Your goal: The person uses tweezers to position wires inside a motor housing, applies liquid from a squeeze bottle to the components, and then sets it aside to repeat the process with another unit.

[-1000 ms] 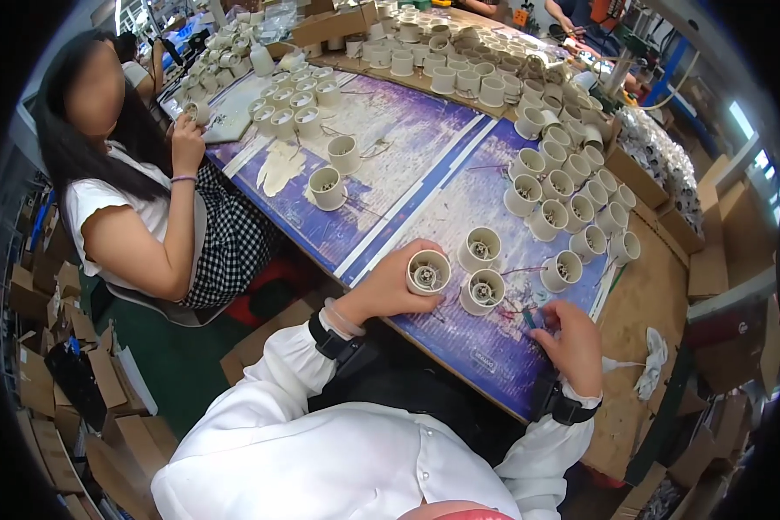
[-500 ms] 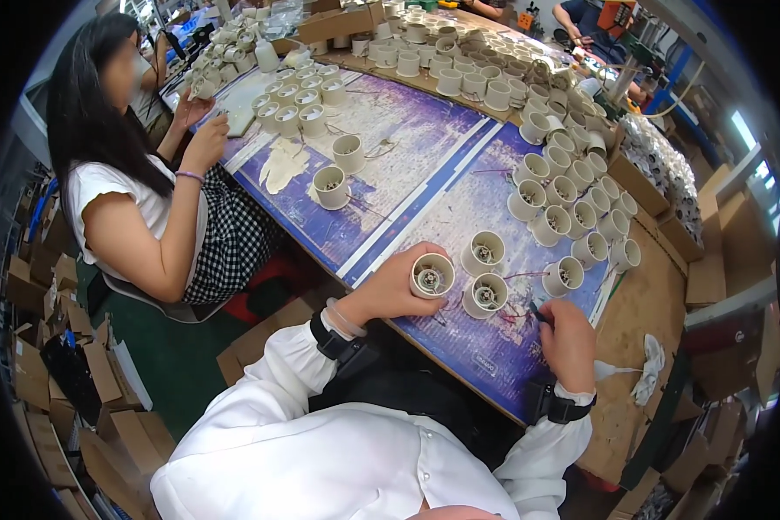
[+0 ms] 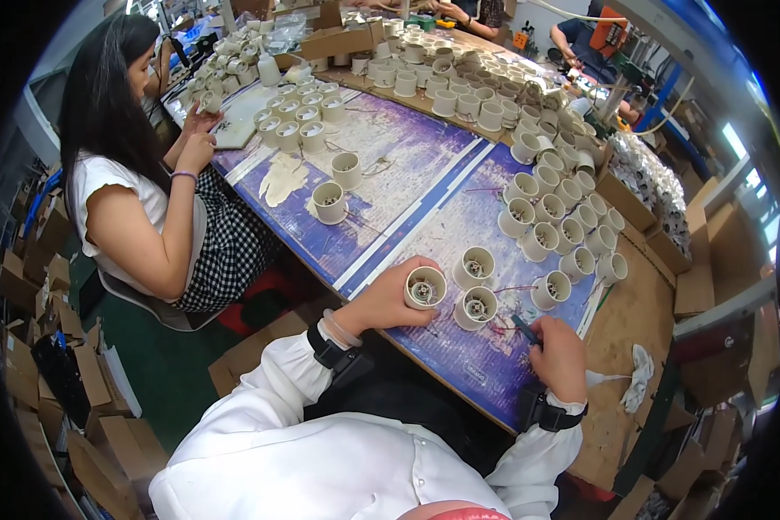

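Note:
My left hand (image 3: 386,299) is wrapped round a cream plastic cup-shaped housing (image 3: 425,287), open at the top, with a metallic round part and wiring inside. Two similar housings, a farther one (image 3: 474,267) and a nearer one (image 3: 476,308), stand upright just to its right. In my closed right hand (image 3: 561,356) is a slim dark tool (image 3: 523,328) whose exact kind I cannot make out. Its end points up and left toward thin reddish wires (image 3: 501,328) beside the nearer housing. Another housing (image 3: 550,290) stands beyond the right hand.
Rows of housings (image 3: 540,239) fill the right side of the purple-blue mat (image 3: 407,234), with more piled behind. At left a co-worker (image 3: 139,199) handles a housing by a white board. A crumpled white glove (image 3: 639,379) lies on the brown board at right.
The dark tool now shows more clearly, sticking out up and left from my right hand. My left hand keeps its hold on the housing. The whole view has shifted slightly.

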{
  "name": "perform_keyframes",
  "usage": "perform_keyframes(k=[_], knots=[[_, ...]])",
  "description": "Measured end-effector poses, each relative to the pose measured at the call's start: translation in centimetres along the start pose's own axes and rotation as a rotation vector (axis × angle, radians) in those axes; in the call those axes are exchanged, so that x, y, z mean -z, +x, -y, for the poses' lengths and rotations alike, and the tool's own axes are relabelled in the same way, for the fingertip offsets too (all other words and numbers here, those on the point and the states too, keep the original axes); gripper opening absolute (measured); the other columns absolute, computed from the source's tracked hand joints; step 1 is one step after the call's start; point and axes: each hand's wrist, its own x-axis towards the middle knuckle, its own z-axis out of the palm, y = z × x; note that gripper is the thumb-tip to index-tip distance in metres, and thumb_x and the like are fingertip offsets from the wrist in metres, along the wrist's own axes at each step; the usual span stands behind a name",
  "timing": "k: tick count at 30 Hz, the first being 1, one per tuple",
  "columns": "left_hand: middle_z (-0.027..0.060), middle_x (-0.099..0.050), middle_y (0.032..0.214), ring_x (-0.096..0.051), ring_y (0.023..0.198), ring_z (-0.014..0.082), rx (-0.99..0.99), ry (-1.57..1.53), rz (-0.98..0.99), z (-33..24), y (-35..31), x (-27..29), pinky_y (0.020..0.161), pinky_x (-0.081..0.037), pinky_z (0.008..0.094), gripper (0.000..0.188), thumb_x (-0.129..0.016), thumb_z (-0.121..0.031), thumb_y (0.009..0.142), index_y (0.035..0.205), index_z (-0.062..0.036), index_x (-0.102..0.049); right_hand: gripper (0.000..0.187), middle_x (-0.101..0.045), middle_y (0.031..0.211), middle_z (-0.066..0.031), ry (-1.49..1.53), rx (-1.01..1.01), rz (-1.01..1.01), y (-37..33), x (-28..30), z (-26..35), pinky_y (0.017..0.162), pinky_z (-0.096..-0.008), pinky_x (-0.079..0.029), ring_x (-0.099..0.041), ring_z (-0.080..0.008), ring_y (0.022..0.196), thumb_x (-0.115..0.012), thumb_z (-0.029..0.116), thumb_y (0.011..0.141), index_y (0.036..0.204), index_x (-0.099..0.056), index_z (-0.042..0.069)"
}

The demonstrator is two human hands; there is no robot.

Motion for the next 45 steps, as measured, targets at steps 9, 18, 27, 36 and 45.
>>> perform_keyframes(k=[9,18,27,36,45], knots=[[0.0035,-0.06,0.101,-0.056,0.093,0.0125,-0.022,0.014,0.0,0.1,-0.3,0.3,0.085,-0.045,0.0275,0.05,-0.075,-0.007,0.068,0.113,-0.0054,-0.053,0.015,-0.061,0.082,-0.0051,0.52,0.034,-0.376,0.7,1.4,1.0,0.066,-0.0267,-0.047,-0.059,-0.0151,0.073,-0.064,0.0,0.081,0.096,-0.06,0.001],[0.0034,-0.06,0.101,-0.056,0.093,0.0127,-0.046,0.009,-0.028,-0.1,-0.4,0.3,0.085,-0.045,0.0277,0.049,-0.075,-0.008,0.069,0.113,-0.0054,-0.053,0.013,-0.065,0.077,-0.0035,0.65,-0.075,-0.255,1.5,0.2,1.1,0.066,-0.0253,-0.048,-0.06,-0.0097,0.069,-0.067,0.005,0.084,0.094,-0.06,0.0],[0.0043,-0.06,0.102,-0.056,0.096,0.0134,-0.113,-0.054,-0.055,0.5,-0.8,0.2,0.086,-0.045,0.0288,0.054,-0.08,-0.012,0.069,0.115,-0.0056,-0.052,0.014,-0.067,0.077,-0.0048,0.588,-0.108,-0.254,1.1,0.1,0.2,0.066,-0.0266,-0.05,-0.064,-0.0112,0.072,-0.069,0.007,0.084,0.093,-0.06,0.0],[0.0084,-0.06,0.106,-0.059,0.099,0.0176,-0.258,0.145,-0.187,1.1,-1.1,-0.9,0.087,-0.047,0.0313,0.058,-0.084,-0.019,0.068,0.114,-0.005,-0.053,0.012,-0.066,0.09,-0.0042,1.042,0.063,-0.576,2.1,2.3,5.1,0.07,-0.0232,-0.05,-0.063,-0.0089,0.08,-0.068,0.003,0.086,0.095,-0.061,0.0],[0.0073,-0.06,0.103,-0.06,0.095,0.0193,-0.195,0.078,-0.276,1.1,-0.2,-1.8,0.083,-0.048,0.0295,0.053,-0.085,-0.016,0.068,0.11,-0.0057,-0.054,0.015,-0.066,0.09,-0.0039,0.837,0.285,-0.376,4.4,0.0,10.0,0.065,-0.02,-0.045,-0.06,-0.0087,0.079,-0.07,0.001,0.083,0.097,-0.064,0.003]])
